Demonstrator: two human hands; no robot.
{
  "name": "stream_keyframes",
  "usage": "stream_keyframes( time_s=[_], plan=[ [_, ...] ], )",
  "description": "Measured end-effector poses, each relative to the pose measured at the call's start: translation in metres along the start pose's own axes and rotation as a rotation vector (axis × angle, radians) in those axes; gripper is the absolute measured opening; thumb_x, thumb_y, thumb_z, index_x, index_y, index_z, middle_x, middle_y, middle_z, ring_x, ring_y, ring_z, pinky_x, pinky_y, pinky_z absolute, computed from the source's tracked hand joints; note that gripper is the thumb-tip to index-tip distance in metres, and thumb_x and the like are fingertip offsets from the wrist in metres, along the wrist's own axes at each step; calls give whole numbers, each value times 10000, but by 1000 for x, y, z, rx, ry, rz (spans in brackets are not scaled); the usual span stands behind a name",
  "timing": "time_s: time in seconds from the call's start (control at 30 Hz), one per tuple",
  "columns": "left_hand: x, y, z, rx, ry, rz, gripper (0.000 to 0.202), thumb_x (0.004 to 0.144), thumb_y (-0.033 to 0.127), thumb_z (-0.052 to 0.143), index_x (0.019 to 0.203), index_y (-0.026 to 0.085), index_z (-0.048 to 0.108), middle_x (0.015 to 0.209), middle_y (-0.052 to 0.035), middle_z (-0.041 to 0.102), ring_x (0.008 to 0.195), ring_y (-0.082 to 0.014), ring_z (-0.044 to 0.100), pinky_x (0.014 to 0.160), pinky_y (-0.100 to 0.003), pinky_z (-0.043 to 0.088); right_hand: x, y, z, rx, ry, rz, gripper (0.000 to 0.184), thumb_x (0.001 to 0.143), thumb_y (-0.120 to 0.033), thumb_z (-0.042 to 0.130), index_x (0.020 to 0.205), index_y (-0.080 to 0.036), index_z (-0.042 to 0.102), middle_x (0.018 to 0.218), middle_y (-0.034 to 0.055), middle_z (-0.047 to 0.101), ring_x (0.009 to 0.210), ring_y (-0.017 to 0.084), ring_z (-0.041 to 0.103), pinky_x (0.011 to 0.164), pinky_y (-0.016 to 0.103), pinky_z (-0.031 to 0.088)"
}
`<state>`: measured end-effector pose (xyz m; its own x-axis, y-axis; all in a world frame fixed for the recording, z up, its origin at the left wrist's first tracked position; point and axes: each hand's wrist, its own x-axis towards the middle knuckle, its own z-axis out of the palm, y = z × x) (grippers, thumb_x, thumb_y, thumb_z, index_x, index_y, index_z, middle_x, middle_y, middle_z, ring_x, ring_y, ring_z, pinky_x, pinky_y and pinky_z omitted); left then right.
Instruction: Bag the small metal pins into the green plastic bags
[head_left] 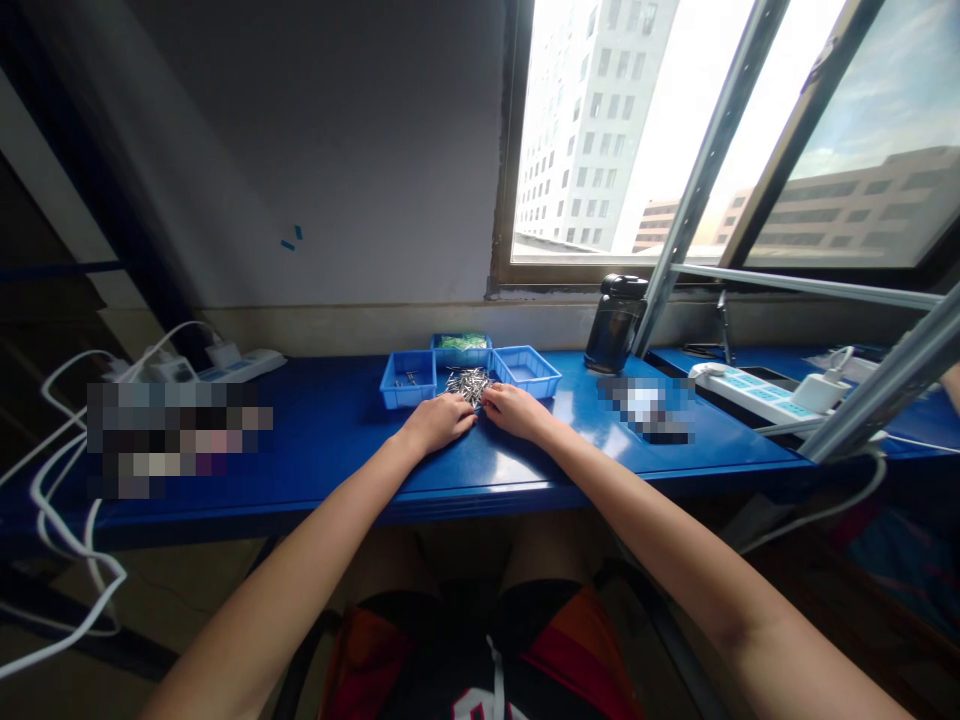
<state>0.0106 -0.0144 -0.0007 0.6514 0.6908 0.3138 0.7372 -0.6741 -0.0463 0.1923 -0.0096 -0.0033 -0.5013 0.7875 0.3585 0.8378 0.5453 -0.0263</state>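
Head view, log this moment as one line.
left hand: at metal pins | right hand: at pins | blue trays: behind

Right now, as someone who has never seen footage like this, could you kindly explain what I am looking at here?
This is one picture from a camera worn on a person's head, looking down at their own bare arms. The left hand and right hand rest on a blue workbench, fingertips at a pile of small metal pins. Whether either hand grips anything cannot be told. Behind the pile stand three blue trays. A dark jar sits right, power strips at both sides, a window above.
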Motion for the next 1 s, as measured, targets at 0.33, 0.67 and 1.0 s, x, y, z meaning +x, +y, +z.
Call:
stream_keyframes(
  time_s=[0.33, 0.67, 1.0],
  plan=[
    [-1, -1, 1, 15, 53, -3, 248, 865, 294, 398, 1014, 209, 577, 963, -51, 607, 889, -182, 579, 705, -256, 470, -2, -1, 0, 63, 38, -80, 134, 817, -170, 467, 881, -157, 583, 864, 65, 599, 798, 146, 551, 712, 243, 407],
    [-3, -10, -16, 158, 299, 6, 220, 856, 221, 392, 939, 170, 588, 885, -71, 601, 861, -197, 542, 771, -310, 426, -2, -3, -3, 64, 47, -82, 144, 848, -226, 451, 839, -149, 573, 836, 65, 592, 775, 145, 549, 705, 248, 407],
    [-15, -38, -33, 154, 412, -727, 359, 830, 347, 361, 1062, 152, 554, 1085, -184, 546, 1052, -353, 453, 822, -469, 374, -3, -6, -9, 64, 3, -92, 172, 861, -218, 431, 833, -149, 586, 864, 65, 591, 806, 141, 544, 719, 237, 407]
  ],
)
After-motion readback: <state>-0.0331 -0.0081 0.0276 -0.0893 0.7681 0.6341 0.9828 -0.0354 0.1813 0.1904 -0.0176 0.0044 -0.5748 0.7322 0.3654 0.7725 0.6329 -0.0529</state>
